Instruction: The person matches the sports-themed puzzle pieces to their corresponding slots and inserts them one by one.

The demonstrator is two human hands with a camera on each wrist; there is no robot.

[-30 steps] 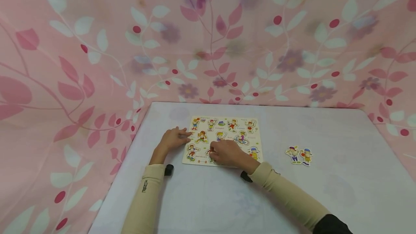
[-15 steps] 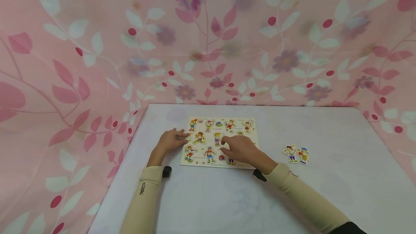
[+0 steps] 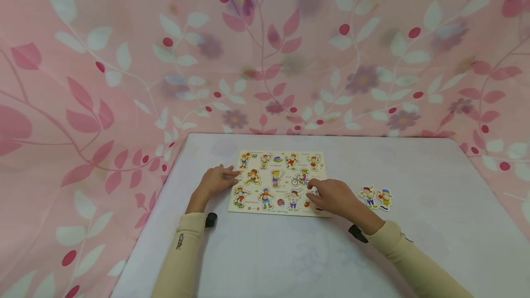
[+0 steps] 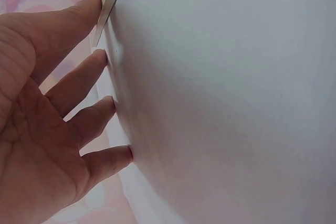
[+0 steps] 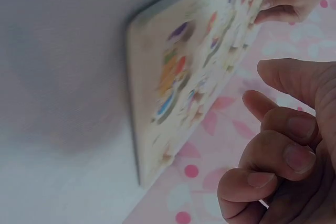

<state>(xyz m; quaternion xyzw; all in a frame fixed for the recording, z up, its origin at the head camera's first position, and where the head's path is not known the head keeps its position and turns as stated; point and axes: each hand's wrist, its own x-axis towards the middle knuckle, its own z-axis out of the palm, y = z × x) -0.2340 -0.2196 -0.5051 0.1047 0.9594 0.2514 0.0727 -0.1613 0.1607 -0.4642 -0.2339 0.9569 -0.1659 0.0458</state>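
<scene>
A flat puzzle board (image 3: 285,185) with cut-out sports figures lies on the table. My left hand (image 3: 215,185) is at its left edge. In the left wrist view the left thumb touches the board's edge (image 4: 107,3), and several spread fingers touch the white cloth. My right hand (image 3: 335,197) hovers over the board's right side. In the right wrist view its thumb and forefinger stand apart, the other fingers loosely curled, with nothing between them. A figure piece with a purple cap (image 3: 368,197) and one with a blue cap (image 3: 385,199) lie right of the board.
A table (image 3: 265,256) covered in white cloth bears the board and loose pieces. Behind it hangs a pink floral curtain (image 3: 265,49). Each wrist wears a small black device, seen at the left wrist (image 3: 211,220) and the right wrist (image 3: 358,233).
My right hand has moved right across the board from the bottom-row figures, uncovering the roller-skating figure and the one marked S. My left hand stays at the board's left edge.
</scene>
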